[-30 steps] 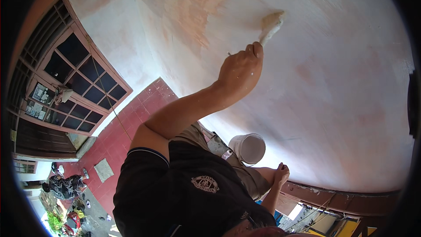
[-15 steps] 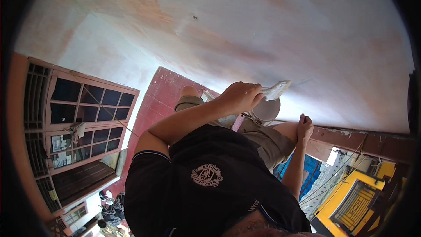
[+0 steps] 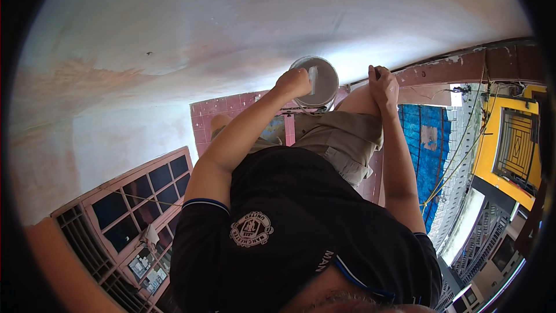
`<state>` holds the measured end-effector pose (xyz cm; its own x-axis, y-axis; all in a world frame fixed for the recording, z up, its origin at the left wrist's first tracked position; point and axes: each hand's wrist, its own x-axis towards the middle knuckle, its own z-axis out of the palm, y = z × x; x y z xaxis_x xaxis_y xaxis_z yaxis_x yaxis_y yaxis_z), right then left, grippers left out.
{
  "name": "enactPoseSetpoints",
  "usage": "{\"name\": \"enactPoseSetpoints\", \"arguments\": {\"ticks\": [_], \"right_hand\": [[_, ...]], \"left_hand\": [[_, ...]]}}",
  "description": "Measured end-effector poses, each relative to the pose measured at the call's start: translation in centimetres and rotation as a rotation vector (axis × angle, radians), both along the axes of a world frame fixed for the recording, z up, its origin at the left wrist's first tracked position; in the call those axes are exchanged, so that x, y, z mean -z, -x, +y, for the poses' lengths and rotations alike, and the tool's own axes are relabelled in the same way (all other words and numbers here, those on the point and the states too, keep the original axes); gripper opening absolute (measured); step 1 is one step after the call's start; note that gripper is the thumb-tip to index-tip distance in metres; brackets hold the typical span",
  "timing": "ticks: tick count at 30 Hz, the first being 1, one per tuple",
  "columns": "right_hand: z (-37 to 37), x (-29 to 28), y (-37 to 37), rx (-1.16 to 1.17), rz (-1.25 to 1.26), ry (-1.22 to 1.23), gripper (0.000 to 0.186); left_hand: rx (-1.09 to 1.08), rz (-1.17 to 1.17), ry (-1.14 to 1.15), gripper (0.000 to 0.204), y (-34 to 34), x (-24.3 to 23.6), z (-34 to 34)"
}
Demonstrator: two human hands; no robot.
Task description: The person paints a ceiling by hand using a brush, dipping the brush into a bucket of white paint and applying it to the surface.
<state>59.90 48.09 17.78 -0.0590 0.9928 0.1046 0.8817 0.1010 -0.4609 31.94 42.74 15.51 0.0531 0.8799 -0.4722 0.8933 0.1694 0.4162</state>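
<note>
My left hand (image 3: pixel 293 83) is closed round the handle of a paintbrush (image 3: pixel 313 80), whose whitish bristle end hangs over the mouth of a bucket (image 3: pixel 333 78). The grip hides most of the handle. Pale, and grey-white inside, the bucket stands in front of my legs close to the wall. I cannot tell whether the bristles touch what is in it. My right hand (image 3: pixel 384 88) is raised beside my right knee near the wall, its fingers curled in; whatever they may hold is hidden.
A wall (image 3: pixel 231 35) with patchy white paint over orange-brown stretches ahead. Red tiles (image 3: pixel 202 122) lie below. At left is a pink-framed window (image 3: pixel 139 203). To the right run a reddish ledge (image 3: pixel 446 69), slack ropes (image 3: pixel 463 168), a blue sheet (image 3: pixel 420 145) and a yellow building (image 3: pixel 492 168).
My left hand has brought the paintbrush away from near the wall, to the bucket's mouth. My view has turned, so the bucket and wall sit differently. My right hand stays curled near my knee.
</note>
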Motion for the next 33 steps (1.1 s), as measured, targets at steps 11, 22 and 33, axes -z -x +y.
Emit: {"name": "enactPoseSetpoints", "arguments": {"ticks": [11,22,33], "right_hand": [[0.5,-0.9,0.7,0.007,0.016,0.090,0.036],[0.5,-0.4,0.0,0.048,0.025,0.102,0.035],[0.4,-0.4,0.1,0.048,0.044,0.113,0.037]], "left_hand": [[-0.052,0.120,0.279,0.044,-3.0,9.9,5.4],[0.006,0.134,0.273,0.046,-4.7,10.8,5.2],[-0.005,0.105,0.287,0.045,-3.8,10.5,5.1]]}}
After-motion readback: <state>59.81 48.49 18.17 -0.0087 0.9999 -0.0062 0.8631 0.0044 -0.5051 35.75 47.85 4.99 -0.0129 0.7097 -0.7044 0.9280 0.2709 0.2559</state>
